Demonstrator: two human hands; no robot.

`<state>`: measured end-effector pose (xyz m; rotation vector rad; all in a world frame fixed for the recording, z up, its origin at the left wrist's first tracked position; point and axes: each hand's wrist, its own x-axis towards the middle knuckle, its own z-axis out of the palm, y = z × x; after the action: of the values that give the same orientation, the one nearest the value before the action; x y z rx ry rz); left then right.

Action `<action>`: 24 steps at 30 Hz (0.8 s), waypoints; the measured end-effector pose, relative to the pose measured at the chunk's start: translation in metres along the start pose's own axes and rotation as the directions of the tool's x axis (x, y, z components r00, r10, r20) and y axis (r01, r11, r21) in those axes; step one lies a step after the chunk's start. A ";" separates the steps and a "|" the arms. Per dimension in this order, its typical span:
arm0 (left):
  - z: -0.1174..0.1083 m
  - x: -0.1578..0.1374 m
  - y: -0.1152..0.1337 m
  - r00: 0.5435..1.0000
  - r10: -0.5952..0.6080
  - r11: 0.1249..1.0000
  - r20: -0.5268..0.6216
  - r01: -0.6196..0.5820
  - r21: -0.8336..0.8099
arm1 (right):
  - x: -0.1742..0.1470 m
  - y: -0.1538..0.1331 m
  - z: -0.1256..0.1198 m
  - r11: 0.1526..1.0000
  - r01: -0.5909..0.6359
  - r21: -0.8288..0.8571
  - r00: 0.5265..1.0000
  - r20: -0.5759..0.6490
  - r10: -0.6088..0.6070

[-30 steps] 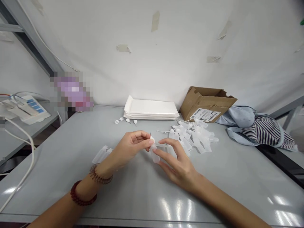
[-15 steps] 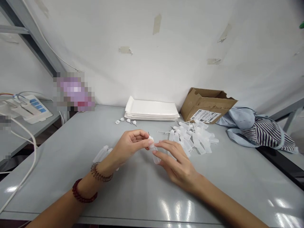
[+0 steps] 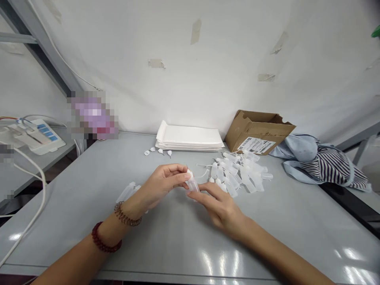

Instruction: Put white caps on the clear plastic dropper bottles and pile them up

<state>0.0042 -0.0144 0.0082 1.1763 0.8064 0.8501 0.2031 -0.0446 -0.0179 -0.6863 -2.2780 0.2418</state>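
Between my hands is a small translucent squeeze bottle [image 3: 193,185] with a white cap and a thin needle tip pointing up. My left hand [image 3: 166,180] pinches it at the white cap. With thumb and fingers, my right hand [image 3: 218,202] grips the bottle's body lower down. A thin white strap [image 3: 204,174] curves out to the right of the cap. Beside my right hand lies a pile of similar bottles [image 3: 237,172]. A few more bottles [image 3: 127,192] lie left of my left wrist, partly hidden by it. Several small white caps [image 3: 160,151] sit farther back.
A stack of white padded envelopes [image 3: 190,137] lies against the wall. Right of it stands an open cardboard box [image 3: 258,132], near a blue and striped cloth bag [image 3: 329,162]. A white cable [image 3: 44,190] hangs along the grey table's [image 3: 74,221] left side.
My right fingers have moved down from the cap area and now close around the bottle's body. The bottle has tilted slightly, and the strap now shows to the right of the cap.
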 end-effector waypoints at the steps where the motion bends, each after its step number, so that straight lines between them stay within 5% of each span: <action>1: 0.000 0.000 0.000 1.000 0.000 1.000 0.003 0.000 0.006 | 0.001 -0.002 -0.002 0.996 -0.043 0.083 0.999 0.025 0.041; 9: -0.003 0.001 -0.005 0.998 0.056 0.982 0.006 -0.056 0.183 | 0.010 -0.013 -0.009 0.807 -0.370 0.460 0.924 0.088 0.373; 11: -0.002 0.000 -0.005 0.997 0.070 0.975 0.027 -0.074 0.211 | 0.009 -0.012 -0.006 0.686 -0.476 0.550 0.862 0.137 0.488; 13: -0.002 0.000 -0.004 0.995 0.076 0.971 0.069 -0.090 0.220 | 0.009 -0.010 -0.004 0.468 -0.548 0.693 0.792 0.249 0.558; 16: -0.002 -0.002 -0.001 0.988 0.068 0.971 0.142 -0.099 0.220 | 0.009 -0.007 -0.003 0.082 -0.525 0.847 0.763 0.426 0.486; 18: -0.002 -0.003 0.000 0.980 0.061 0.972 0.188 -0.101 0.211 | 0.010 -0.007 -0.002 -0.098 -0.499 0.861 0.770 0.492 0.407; 21: -0.003 -0.004 0.002 0.966 0.059 0.977 0.252 -0.107 0.182 | 0.010 -0.010 -0.002 -0.207 -0.485 0.850 0.773 0.527 0.353; 24: -0.003 -0.004 0.002 0.966 0.095 0.984 0.242 -0.128 0.123 | 0.010 -0.012 -0.002 -0.195 -0.477 0.857 0.772 0.515 0.373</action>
<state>-0.0007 -0.0167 0.0097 1.4268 0.6156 0.7383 0.1938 -0.0488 -0.0063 -0.5380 -1.0864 2.0941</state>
